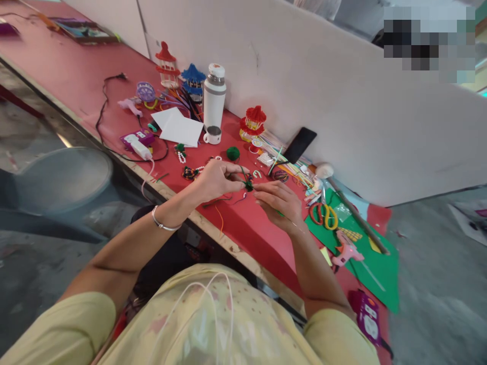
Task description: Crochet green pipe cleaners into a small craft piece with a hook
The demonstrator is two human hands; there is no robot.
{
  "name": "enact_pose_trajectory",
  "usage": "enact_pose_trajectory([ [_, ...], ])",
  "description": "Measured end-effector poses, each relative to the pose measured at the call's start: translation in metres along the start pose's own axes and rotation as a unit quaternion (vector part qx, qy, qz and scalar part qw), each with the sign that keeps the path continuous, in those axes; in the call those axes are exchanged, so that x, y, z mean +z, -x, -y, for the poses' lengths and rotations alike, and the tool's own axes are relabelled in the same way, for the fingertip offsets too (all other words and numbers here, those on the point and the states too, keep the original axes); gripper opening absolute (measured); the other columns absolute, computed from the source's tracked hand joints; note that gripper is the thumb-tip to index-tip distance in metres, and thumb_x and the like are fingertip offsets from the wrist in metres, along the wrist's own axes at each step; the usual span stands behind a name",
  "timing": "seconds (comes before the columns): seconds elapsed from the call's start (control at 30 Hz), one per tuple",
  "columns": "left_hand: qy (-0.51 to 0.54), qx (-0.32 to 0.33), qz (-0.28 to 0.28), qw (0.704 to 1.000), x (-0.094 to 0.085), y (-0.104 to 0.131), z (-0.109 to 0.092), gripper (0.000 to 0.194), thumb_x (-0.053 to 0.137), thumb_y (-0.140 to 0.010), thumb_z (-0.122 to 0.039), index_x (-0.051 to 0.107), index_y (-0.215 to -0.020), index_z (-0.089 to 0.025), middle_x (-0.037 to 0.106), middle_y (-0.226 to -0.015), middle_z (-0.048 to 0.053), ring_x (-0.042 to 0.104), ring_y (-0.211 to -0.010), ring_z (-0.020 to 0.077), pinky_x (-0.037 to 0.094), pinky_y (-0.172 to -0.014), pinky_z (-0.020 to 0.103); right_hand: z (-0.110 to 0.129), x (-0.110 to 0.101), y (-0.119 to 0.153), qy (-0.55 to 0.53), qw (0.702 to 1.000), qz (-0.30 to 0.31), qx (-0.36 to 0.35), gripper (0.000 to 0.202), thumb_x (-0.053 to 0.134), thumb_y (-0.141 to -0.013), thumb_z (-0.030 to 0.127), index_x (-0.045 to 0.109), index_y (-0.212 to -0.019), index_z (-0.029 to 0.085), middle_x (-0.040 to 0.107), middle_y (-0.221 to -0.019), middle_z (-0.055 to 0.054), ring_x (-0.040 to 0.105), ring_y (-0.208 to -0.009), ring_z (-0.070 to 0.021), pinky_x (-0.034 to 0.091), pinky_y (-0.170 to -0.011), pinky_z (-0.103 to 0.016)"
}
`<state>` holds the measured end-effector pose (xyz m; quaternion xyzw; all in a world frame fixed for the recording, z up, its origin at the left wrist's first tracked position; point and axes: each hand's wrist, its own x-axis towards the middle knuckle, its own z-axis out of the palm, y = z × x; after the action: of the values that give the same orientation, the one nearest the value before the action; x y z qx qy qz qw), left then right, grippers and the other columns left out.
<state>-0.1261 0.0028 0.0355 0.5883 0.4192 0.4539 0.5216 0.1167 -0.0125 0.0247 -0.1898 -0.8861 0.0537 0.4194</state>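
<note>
Over the red table [258, 223], my left hand [218, 178] pinches a small dark green yarn piece [248, 186] between thumb and fingers. My right hand [279, 203] meets it from the other side, its fingertips closed at the edge of the green piece. Green thread rises by the left fingers, and a thin strand lies along the right palm. Just behind the hands sits a green yarn ball [233, 153]. Beaded pieces with dark yarn [189, 173] lie beside my left hand. A loose orange thread [219, 219] hangs near the table's front edge.
A white bottle [214, 99] and metal cup [213, 135] stand behind. Scissors [329, 217] and a pink glue gun [347, 249] lie right, on green sheet [388, 284]. A phone [300, 145] leans near the white partition [342, 111]. A grey stool [68, 177] stands left.
</note>
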Motion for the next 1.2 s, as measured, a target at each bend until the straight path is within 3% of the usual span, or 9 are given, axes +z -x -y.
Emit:
enact_pose_trajectory([
  [0.17,-0.035,0.023,0.011,0.999,0.000,0.002,0.000,0.034,0.083,-0.064,-0.019,0.086,-0.098,-0.012,0.074,-0.068,0.003,0.064,-0.059,0.0128,0.049,-0.055,0.022,0.008,-0.007,-0.005,-0.060,0.997,0.017,0.053,0.021,0.069,-0.099,0.019,0.075,-0.117,0.028,0.084,-0.117,-0.009,0.080,-0.105,-0.0214,0.065,-0.092,-0.041],
  [0.4,-0.040,0.035,0.020,0.998,0.003,0.004,-0.005,0.032,0.084,-0.065,-0.020,0.086,-0.096,-0.014,0.075,-0.067,0.003,0.065,-0.058,0.0143,0.051,-0.055,0.023,0.016,-0.013,-0.004,-0.152,0.970,0.001,0.191,0.014,0.067,-0.102,0.032,0.079,-0.103,0.026,0.086,-0.111,-0.007,0.081,-0.104,-0.0216,0.065,-0.095,-0.039],
  [0.6,-0.037,0.052,0.038,0.997,0.004,0.007,-0.013,0.031,0.082,-0.065,-0.017,0.087,-0.096,-0.015,0.075,-0.067,0.002,0.063,-0.059,0.0130,0.050,-0.054,0.023,0.005,-0.003,0.013,-0.302,0.902,-0.075,0.300,0.020,0.071,-0.098,0.044,0.082,-0.099,0.027,0.086,-0.105,-0.006,0.081,-0.094,-0.0221,0.068,-0.084,-0.038],
  [0.7,-0.019,0.064,0.042,0.997,0.009,0.007,-0.012,0.031,0.081,-0.067,-0.016,0.087,-0.097,-0.015,0.076,-0.071,0.002,0.063,-0.060,0.0123,0.050,-0.056,0.023,-0.002,0.016,0.019,-0.369,0.858,-0.154,0.322,0.029,0.077,-0.092,0.055,0.082,-0.093,0.026,0.085,-0.096,-0.006,0.079,-0.080,-0.0200,0.066,-0.072,-0.035],
  [0.83,0.024,0.062,0.032,0.997,0.020,0.007,-0.005,0.032,0.081,-0.070,-0.018,0.087,-0.101,-0.017,0.080,-0.080,0.004,0.069,-0.067,0.0138,0.055,-0.062,0.024,-0.006,0.047,0.023,-0.425,0.816,-0.204,0.335,0.036,0.079,-0.086,0.064,0.080,-0.093,0.028,0.078,-0.095,-0.002,0.070,-0.071,-0.0131,0.060,-0.063,-0.028],
  [0.97,0.058,0.053,0.023,0.997,0.023,0.009,-0.001,0.033,0.085,-0.071,-0.023,0.087,-0.103,-0.018,0.081,-0.084,0.005,0.072,-0.075,0.0168,0.057,-0.064,0.024,-0.005,0.061,0.020,-0.388,0.836,-0.222,0.318,0.036,0.072,-0.091,0.066,0.079,-0.100,0.031,0.072,-0.100,-0.002,0.067,-0.076,-0.0134,0.057,-0.066,-0.030],
  [1.1,0.098,0.036,0.013,0.994,0.019,0.011,-0.003,0.032,0.089,-0.075,-0.030,0.087,-0.103,-0.016,0.081,-0.087,0.007,0.069,-0.069,0.0141,0.054,-0.060,0.024,-0.001,0.055,0.012,-0.397,0.841,-0.229,0.289,0.026,0.078,-0.090,0.056,0.083,-0.100,0.032,0.067,-0.093,-0.001,0.064,-0.075,-0.0137,0.054,-0.067,-0.031],
  [1.2,0.112,0.044,0.003,0.993,0.021,0.010,-0.005,0.037,0.096,-0.066,-0.031,0.087,-0.097,-0.014,0.080,-0.084,0.006,0.068,-0.070,0.0139,0.056,-0.065,0.025,0.000,0.051,0.010,-0.367,0.865,-0.225,0.258,0.020,0.077,-0.093,0.050,0.085,-0.103,0.035,0.065,-0.090,-0.001,0.063,-0.076,-0.0139,0.054,-0.070,-0.033],
])
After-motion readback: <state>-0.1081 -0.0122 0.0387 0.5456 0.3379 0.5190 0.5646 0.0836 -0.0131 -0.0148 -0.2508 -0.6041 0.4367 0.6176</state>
